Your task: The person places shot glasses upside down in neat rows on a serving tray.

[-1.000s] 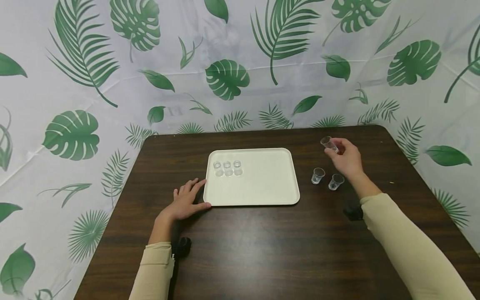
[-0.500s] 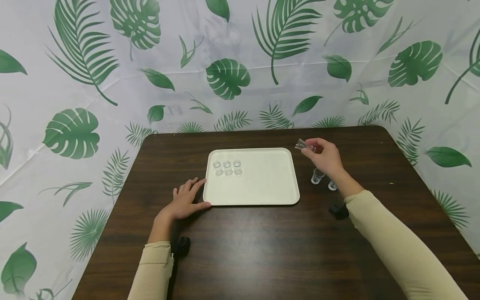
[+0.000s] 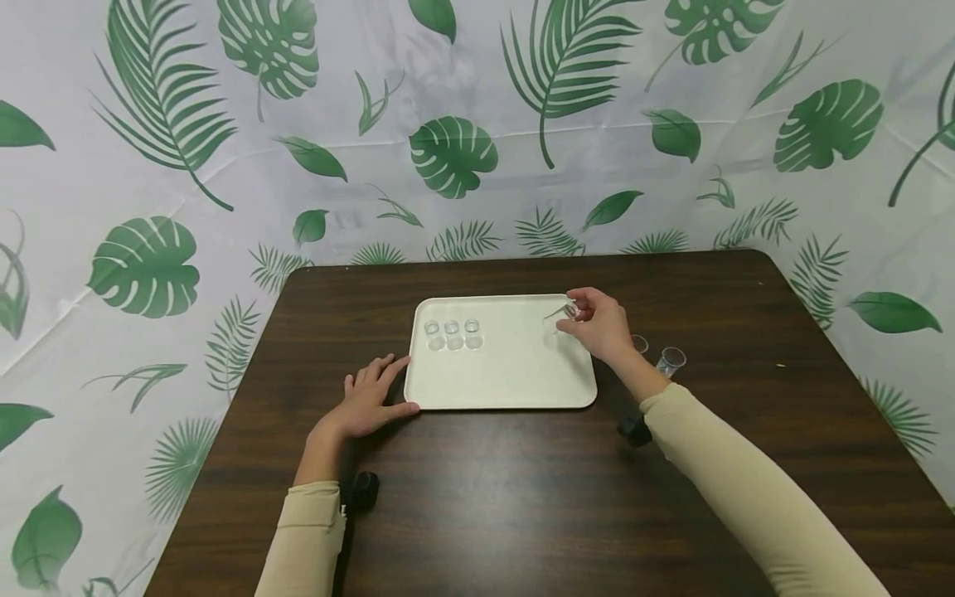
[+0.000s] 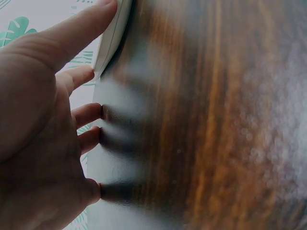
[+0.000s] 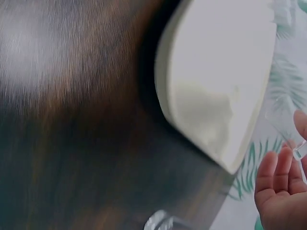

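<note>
Over the right part of the white tray (image 3: pixel 515 373), my right hand (image 3: pixel 603 330) pinches a small clear shot glass (image 3: pixel 558 316) between thumb and fingers. This glass is tipped on its side, and in the right wrist view the held shot glass (image 5: pixel 284 117) shows at the right edge. My left hand (image 3: pixel 366 404) lies spread at the tray's left side, its thumb and a fingertip at the rim. In the left wrist view the left hand's fingers (image 4: pixel 87 115) extend toward the dark tabletop. Three more clear glasses (image 3: pixel 452 334) stand in a row on the tray's left part.
Two clear glasses remain on the table right of the tray: one glass (image 3: pixel 672 359) near the right forearm, the other glass (image 3: pixel 640 342) partly hidden behind it. The dark wooden table (image 3: pixel 477 497) meets a leaf-printed cloth (image 3: pixel 358 166) at the back.
My right hand has carried the shot glass leftward from the table's right side to over the tray, tipping it on the way. The left hand has stayed at the tray's edge.
</note>
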`<action>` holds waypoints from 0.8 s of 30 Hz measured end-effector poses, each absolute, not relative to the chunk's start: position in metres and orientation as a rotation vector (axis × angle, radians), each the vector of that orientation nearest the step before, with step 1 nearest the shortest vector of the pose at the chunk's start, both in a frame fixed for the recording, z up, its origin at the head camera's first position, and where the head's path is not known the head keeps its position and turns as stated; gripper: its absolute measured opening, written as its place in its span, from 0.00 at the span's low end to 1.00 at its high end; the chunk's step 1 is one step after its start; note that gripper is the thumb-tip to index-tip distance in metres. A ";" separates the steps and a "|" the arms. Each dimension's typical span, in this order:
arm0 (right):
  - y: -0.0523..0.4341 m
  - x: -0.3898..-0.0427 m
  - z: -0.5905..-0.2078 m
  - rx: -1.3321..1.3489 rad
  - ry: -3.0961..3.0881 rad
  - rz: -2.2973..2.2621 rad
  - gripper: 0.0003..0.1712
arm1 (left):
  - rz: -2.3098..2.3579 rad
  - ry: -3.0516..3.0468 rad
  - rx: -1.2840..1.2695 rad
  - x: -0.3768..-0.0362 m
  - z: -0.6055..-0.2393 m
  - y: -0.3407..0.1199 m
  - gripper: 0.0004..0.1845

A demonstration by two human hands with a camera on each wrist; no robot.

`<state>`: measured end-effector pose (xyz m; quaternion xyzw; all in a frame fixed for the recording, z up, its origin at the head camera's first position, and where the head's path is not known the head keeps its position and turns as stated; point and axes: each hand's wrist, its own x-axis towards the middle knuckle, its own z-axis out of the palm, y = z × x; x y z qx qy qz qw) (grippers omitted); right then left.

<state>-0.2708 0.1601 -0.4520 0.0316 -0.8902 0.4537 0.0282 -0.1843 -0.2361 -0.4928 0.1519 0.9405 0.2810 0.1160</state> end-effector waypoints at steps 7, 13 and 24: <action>0.138 -0.267 -0.467 0.145 -2.825 1.264 0.24 | 0.816 2.754 0.443 -0.184 -0.494 -0.236 0.48; 0.118 -0.267 -0.472 0.224 -2.842 1.212 0.24 | 0.809 2.757 0.435 -0.184 -0.493 -0.236 0.48; 0.093 -0.267 -0.481 0.302 -2.864 1.139 0.25 | 0.803 2.755 0.430 -0.185 -0.494 -0.236 0.48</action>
